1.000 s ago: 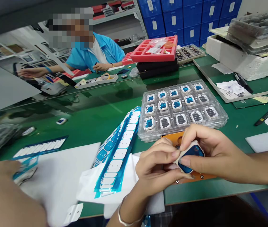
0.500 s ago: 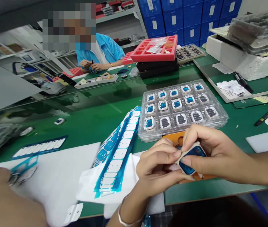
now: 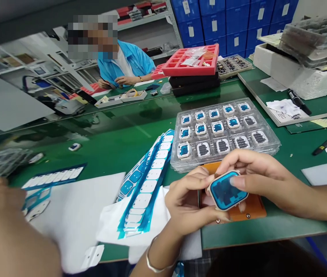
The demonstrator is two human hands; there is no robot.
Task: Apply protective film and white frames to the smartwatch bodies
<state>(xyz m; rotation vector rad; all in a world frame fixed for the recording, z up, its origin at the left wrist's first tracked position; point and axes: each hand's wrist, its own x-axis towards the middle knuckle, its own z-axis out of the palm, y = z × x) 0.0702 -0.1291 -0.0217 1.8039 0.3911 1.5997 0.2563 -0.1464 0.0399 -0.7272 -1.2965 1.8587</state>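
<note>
Blue-filmed module sits clasped between the left hand and right hand, fingers closed on its edges, at six o'clock of the clear tray, where ten cells show blue film, five bare.

Bright, even light fills the room, leaving only soft shadows beneath the clear plastic tray. Glare streaks its lid (the glossy green bench mat shines too), the wide lens bends the far blue storage bins, and a pixelated block obscures the far left.
</note>
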